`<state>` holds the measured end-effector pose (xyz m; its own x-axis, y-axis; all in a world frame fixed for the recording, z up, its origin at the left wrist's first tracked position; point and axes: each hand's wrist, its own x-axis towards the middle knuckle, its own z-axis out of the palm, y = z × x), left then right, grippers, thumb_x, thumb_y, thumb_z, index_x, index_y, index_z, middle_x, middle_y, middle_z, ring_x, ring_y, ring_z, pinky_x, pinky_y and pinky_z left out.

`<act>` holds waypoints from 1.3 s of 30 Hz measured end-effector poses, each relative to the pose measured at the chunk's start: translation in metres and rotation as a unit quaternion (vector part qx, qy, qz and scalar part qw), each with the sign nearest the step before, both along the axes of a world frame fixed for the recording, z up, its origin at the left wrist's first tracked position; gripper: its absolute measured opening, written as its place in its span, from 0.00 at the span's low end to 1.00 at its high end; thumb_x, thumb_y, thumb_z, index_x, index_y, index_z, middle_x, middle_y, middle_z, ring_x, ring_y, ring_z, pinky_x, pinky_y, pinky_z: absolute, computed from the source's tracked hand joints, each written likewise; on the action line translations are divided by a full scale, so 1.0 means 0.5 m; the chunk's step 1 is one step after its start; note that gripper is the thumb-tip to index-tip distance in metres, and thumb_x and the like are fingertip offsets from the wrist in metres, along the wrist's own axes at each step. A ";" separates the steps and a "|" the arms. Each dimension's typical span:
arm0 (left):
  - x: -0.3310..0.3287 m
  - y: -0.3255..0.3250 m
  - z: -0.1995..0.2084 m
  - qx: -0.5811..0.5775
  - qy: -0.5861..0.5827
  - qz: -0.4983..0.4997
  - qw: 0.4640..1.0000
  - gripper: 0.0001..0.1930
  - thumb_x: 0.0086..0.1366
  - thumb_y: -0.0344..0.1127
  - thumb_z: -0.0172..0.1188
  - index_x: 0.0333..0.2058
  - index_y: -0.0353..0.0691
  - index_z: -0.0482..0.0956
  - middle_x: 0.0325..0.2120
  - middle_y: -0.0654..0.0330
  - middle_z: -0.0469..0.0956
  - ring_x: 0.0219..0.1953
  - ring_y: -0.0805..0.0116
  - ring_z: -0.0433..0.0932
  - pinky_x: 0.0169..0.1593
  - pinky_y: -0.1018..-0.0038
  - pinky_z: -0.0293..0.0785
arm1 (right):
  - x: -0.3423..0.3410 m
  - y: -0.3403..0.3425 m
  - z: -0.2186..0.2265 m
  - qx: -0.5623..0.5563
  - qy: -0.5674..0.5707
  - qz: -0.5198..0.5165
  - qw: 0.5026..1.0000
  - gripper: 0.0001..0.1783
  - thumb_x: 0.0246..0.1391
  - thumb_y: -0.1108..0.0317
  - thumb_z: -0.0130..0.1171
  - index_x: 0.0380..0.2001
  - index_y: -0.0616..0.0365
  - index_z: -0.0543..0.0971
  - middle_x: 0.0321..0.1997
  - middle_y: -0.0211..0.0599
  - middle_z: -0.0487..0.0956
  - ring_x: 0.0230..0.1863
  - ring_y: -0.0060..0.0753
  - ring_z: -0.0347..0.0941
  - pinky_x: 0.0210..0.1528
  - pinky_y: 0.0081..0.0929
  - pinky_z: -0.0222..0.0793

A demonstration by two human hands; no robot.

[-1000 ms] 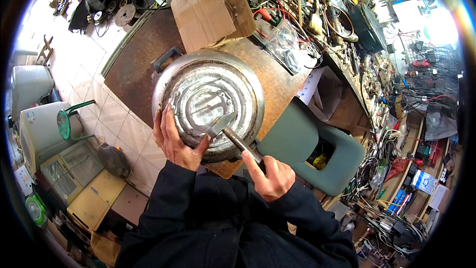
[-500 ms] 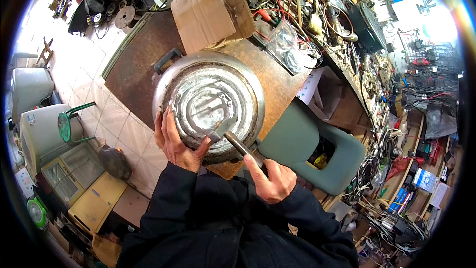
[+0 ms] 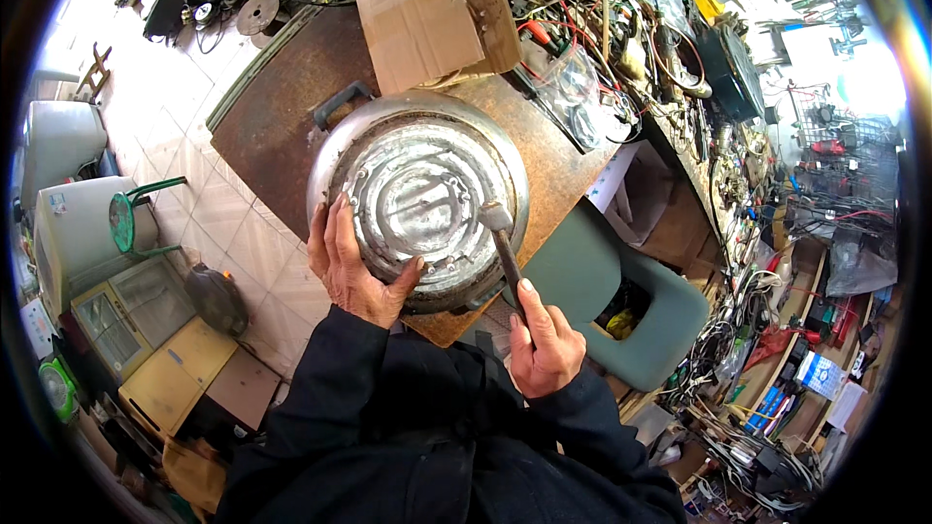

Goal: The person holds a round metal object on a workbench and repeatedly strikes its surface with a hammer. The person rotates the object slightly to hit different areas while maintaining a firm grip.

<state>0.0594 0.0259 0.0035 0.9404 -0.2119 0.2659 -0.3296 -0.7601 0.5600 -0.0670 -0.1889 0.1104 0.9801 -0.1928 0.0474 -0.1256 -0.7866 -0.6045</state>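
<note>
Bracing: we're laying our left hand (image 3: 359, 270), fingers open and spread, against the near-left edge of the round metal pan (image 3: 424, 196), which is resting on the counter (image 3: 282, 97). Our right hand (image 3: 547, 349), near-right of the pan, is gripping the hammer (image 3: 505, 257); its head is sitting over the pan's right side, contact unclear. Probably we're needing firm left pressure, fingers clear of the head.

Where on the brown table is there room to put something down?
Two bare patches on the table: left, between its edge, the cardboard box and the round pan; right, between the pan and the plastic bag. It's crowded beyond, with wires.
</note>
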 end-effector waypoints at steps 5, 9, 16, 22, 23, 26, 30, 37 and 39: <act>-0.001 -0.001 -0.005 0.006 -0.013 0.002 1.000 0.59 0.55 0.67 0.75 0.75 0.39 0.58 0.71 0.47 0.66 0.74 0.34 0.58 0.75 0.45 0.53 | -0.003 0.014 -0.007 0.008 -0.053 -0.019 0.998 0.33 0.53 0.84 0.65 0.65 0.68 0.77 0.33 0.51 0.81 0.24 0.49 0.77 0.30 0.35 0.76; -0.001 -0.001 -0.006 0.004 -0.011 0.007 1.000 0.59 0.54 0.66 0.76 0.75 0.39 0.57 0.72 0.47 0.65 0.75 0.34 0.58 0.75 0.44 0.52 | 0.000 0.014 0.003 0.006 -0.042 -0.023 0.999 0.32 0.54 0.84 0.65 0.64 0.68 0.78 0.34 0.51 0.82 0.26 0.50 0.79 0.32 0.35 0.77; -0.001 0.001 0.012 -0.003 0.002 0.000 1.000 0.59 0.51 0.58 0.81 0.74 0.38 0.59 0.71 0.47 0.65 0.75 0.35 0.58 0.75 0.44 0.52 | 0.018 0.007 0.006 -0.017 -0.039 -0.017 0.999 0.34 0.52 0.84 0.68 0.65 0.66 0.78 0.32 0.47 0.80 0.25 0.46 0.78 0.31 0.36 0.76; -0.003 0.000 0.010 -0.009 0.019 0.006 1.000 0.57 0.52 0.58 0.80 0.74 0.38 0.60 0.72 0.48 0.65 0.76 0.37 0.57 0.75 0.43 0.51 | 0.054 -0.004 0.001 -0.017 -0.006 -0.008 1.000 0.34 0.52 0.84 0.68 0.66 0.65 0.78 0.29 0.44 0.77 0.23 0.42 0.75 0.28 0.35 0.74; -0.002 0.001 0.012 -0.008 0.026 0.007 1.000 0.57 0.52 0.58 0.79 0.74 0.38 0.60 0.72 0.48 0.65 0.76 0.37 0.57 0.75 0.43 0.50 | 0.054 -0.006 -0.005 -0.020 -0.038 -0.008 0.999 0.35 0.52 0.84 0.67 0.66 0.65 0.78 0.29 0.43 0.77 0.23 0.42 0.75 0.28 0.36 0.74; -0.004 0.005 0.004 -0.005 0.021 0.003 1.000 0.58 0.55 0.61 0.77 0.75 0.37 0.58 0.73 0.46 0.64 0.77 0.37 0.55 0.77 0.46 0.49 | 0.054 -0.007 -0.011 -0.016 -0.072 -0.009 0.997 0.35 0.52 0.84 0.67 0.66 0.65 0.78 0.28 0.44 0.77 0.23 0.44 0.74 0.29 0.37 0.73; -0.002 0.004 0.015 0.007 0.033 0.002 0.999 0.58 0.55 0.60 0.78 0.75 0.36 0.58 0.73 0.45 0.64 0.77 0.37 0.55 0.77 0.46 0.49 | 0.061 -0.011 -0.004 -0.016 -0.050 -0.011 0.999 0.33 0.53 0.83 0.66 0.65 0.66 0.78 0.29 0.44 0.78 0.24 0.44 0.75 0.30 0.36 0.74; -0.008 0.008 0.006 0.017 0.048 0.007 0.999 0.58 0.57 0.65 0.74 0.75 0.36 0.57 0.74 0.46 0.63 0.78 0.38 0.53 0.78 0.47 0.48 | 0.074 -0.015 -0.017 -0.007 -0.051 0.002 0.999 0.35 0.54 0.83 0.67 0.68 0.64 0.77 0.28 0.43 0.77 0.23 0.43 0.75 0.29 0.36 0.74; -0.005 0.008 0.004 0.002 0.043 0.007 0.999 0.58 0.55 0.63 0.76 0.75 0.36 0.58 0.74 0.46 0.63 0.78 0.38 0.53 0.77 0.45 0.47 | 0.069 -0.018 -0.027 -0.011 -0.089 0.012 0.996 0.36 0.54 0.83 0.67 0.68 0.63 0.76 0.28 0.43 0.76 0.23 0.42 0.74 0.28 0.36 0.73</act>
